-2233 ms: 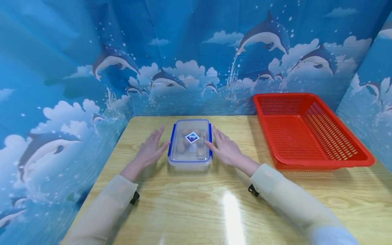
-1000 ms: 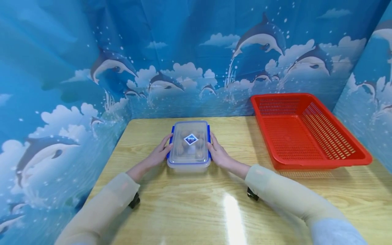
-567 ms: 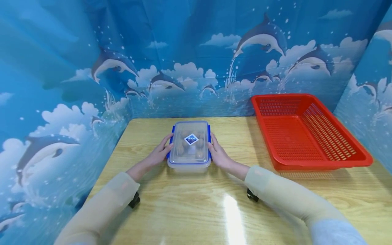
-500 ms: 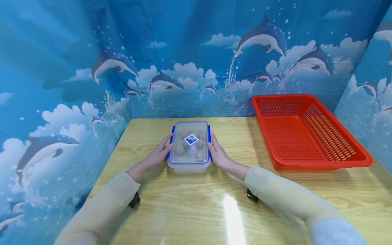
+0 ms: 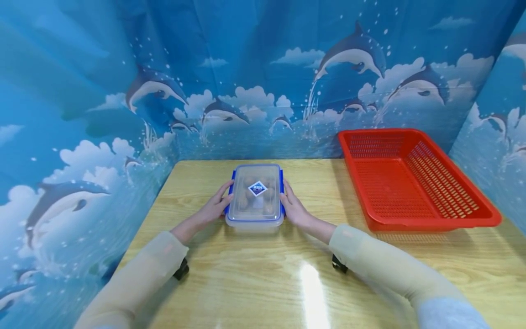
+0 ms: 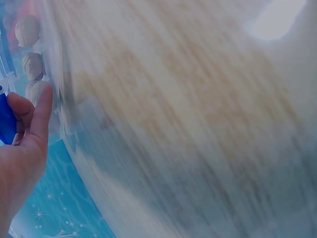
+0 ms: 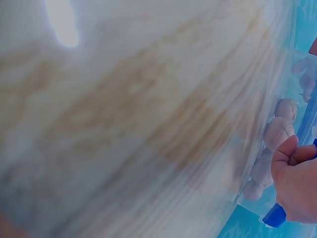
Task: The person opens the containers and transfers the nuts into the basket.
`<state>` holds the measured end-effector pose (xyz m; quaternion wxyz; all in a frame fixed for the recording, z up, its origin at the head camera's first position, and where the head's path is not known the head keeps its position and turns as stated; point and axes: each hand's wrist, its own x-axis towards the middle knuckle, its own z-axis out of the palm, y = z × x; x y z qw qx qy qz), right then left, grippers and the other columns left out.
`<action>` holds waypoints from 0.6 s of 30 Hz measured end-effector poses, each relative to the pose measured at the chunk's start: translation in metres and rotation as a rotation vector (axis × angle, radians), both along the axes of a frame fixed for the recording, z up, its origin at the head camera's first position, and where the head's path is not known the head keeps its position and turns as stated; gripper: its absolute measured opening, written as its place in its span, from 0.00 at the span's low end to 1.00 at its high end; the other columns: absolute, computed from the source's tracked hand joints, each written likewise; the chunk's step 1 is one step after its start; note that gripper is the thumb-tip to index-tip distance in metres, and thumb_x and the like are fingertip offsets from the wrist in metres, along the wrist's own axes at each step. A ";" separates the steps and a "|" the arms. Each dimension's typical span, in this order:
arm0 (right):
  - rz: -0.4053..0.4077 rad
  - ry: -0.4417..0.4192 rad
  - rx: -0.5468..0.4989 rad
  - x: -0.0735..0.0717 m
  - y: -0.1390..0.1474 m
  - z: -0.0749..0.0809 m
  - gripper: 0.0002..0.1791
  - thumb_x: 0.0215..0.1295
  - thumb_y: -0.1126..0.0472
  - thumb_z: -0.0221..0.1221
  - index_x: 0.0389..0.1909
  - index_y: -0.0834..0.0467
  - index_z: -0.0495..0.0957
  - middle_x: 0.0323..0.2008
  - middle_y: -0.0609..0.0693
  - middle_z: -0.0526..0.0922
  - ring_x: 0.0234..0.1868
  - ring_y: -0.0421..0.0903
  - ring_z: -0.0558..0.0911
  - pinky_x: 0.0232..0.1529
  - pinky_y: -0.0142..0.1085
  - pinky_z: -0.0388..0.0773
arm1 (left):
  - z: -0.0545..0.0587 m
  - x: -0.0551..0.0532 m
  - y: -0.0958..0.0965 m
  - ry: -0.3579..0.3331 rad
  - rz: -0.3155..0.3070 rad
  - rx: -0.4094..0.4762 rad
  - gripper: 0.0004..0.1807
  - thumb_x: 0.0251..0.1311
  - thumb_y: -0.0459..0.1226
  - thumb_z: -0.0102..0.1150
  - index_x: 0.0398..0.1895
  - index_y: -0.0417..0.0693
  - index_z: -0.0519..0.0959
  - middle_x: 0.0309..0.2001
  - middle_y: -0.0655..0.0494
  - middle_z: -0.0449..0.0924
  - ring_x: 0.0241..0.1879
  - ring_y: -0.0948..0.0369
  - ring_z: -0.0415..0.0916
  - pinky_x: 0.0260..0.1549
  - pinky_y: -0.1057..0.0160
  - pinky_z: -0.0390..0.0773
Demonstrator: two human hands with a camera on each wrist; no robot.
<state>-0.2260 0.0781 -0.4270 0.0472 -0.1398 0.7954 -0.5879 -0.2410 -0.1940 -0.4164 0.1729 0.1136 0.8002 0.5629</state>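
Note:
A clear plastic food container (image 5: 255, 205) with a blue-edged lid stands on the table, a blue-and-white diamond label (image 5: 257, 188) on top. Round, tan, walnut-like pieces (image 6: 27, 30) show through its wall. My left hand (image 5: 213, 208) grips its left side, thumb by the lid's edge. On the opposite side my right hand (image 5: 297, 212) grips it likewise. In the left wrist view, curled fingers meet a blue side clip (image 6: 7, 121). A blue clip (image 7: 275, 215) shows beside the hand in the right wrist view. Whether the clips are fastened I cannot tell.
A red plastic basket (image 5: 361, 192) with slotted walls stands on the right of the wood-grain table (image 5: 255, 274). Dolphin-printed blue curtains (image 5: 246, 55) hang behind the table and at both sides. Light glares off the tabletop near the front.
Both hands have closed in from beside the container onto its two sides, their spread fingers now curled at the edges. Over the last second the hands and container have hardly moved.

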 end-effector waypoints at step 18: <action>0.050 -0.070 -0.079 -0.001 0.012 -0.002 0.30 0.79 0.67 0.34 0.75 0.65 0.35 0.58 0.78 0.68 0.46 0.64 0.80 0.38 0.44 0.82 | 0.000 0.000 0.000 -0.049 0.014 0.010 0.31 0.78 0.45 0.35 0.79 0.58 0.40 0.67 0.27 0.57 0.47 0.42 0.78 0.39 0.51 0.82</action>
